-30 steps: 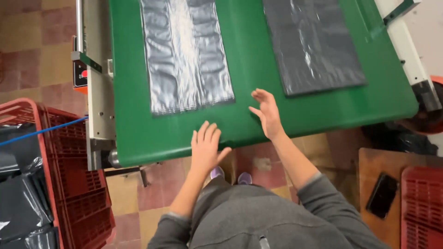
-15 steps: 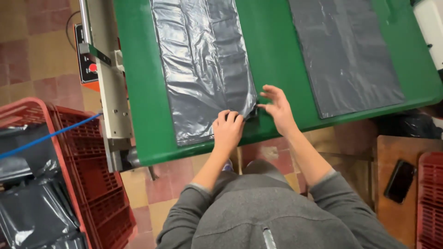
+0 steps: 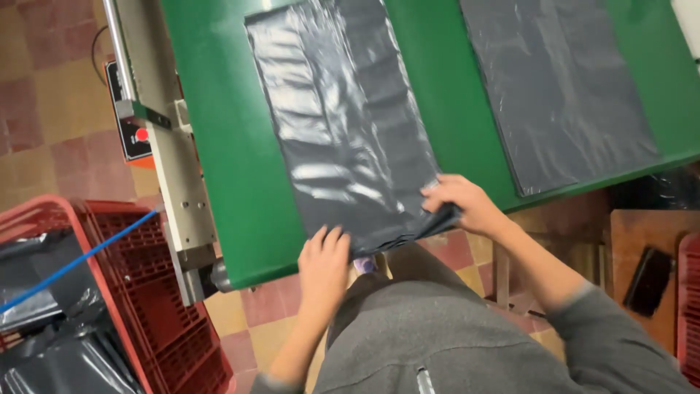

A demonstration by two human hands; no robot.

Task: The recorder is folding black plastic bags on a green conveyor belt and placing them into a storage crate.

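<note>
The left hand [image 3: 324, 264] lies flat, fingers released, on the near edge of a grey plastic bag [image 3: 350, 131]; the right hand [image 3: 463, 204] pinches its near right corner; the bag's long axis runs near to far along the green surface [image 3: 233, 146]; a second bag [image 3: 561, 87] lies right.

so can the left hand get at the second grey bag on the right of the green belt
Probably not easily: the left hand sits at the near bag's bottom edge, and the right hand and arm lie between it and the second bag.

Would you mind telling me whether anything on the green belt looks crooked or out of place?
Nothing is damaged or spilled. The near grey bag hangs over the belt edge, bunched in the right hand.
</note>
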